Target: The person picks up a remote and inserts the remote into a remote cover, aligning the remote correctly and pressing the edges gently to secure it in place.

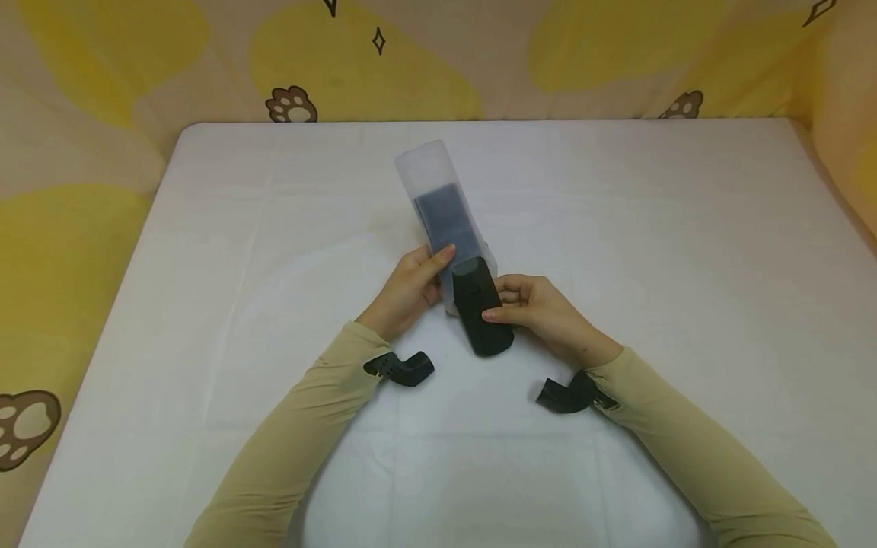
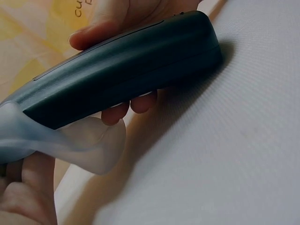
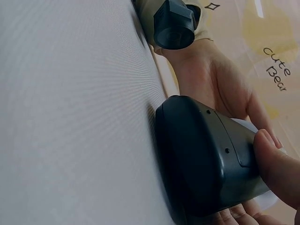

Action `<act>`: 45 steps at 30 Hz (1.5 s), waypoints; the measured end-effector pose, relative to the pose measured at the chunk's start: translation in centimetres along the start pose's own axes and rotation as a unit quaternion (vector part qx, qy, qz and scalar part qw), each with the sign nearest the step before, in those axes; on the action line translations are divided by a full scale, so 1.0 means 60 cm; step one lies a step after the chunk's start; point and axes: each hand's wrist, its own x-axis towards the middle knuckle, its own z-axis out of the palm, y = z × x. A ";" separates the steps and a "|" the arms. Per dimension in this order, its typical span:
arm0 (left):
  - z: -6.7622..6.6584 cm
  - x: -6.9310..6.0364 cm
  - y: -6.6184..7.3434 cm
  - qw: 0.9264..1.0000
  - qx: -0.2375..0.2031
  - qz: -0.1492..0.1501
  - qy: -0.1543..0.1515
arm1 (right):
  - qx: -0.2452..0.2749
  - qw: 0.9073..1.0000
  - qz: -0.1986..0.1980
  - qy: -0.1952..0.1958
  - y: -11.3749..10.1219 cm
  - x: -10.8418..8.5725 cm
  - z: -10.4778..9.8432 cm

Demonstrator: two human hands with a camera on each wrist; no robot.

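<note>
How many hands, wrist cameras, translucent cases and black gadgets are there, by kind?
Hands: 2 (left hand, right hand)
Wrist cameras: 2
Translucent case: 1
Black gadget: 1
Total: 6
Dark contents inside the case are unclear, so not counted.

Dark device (image 2: 136,65) runs diagonally across frame, right hand (image 2: 133,13) gripping it, thumb on top, two fingertips showing underneath; lower-left end overlapped by translucent container (image 2: 96,145), can't tell how far in; left hand (image 2: 28,197) under that; white tabletop (image 2: 234,154) right, yellow-patterned cloth (image 2: 33,42) upper left
</note>
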 end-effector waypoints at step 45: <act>-0.004 0.001 -0.002 1.000 0.025 -0.005 -0.015 | 0.002 1.000 -0.010 0.007 0.003 0.001 0.002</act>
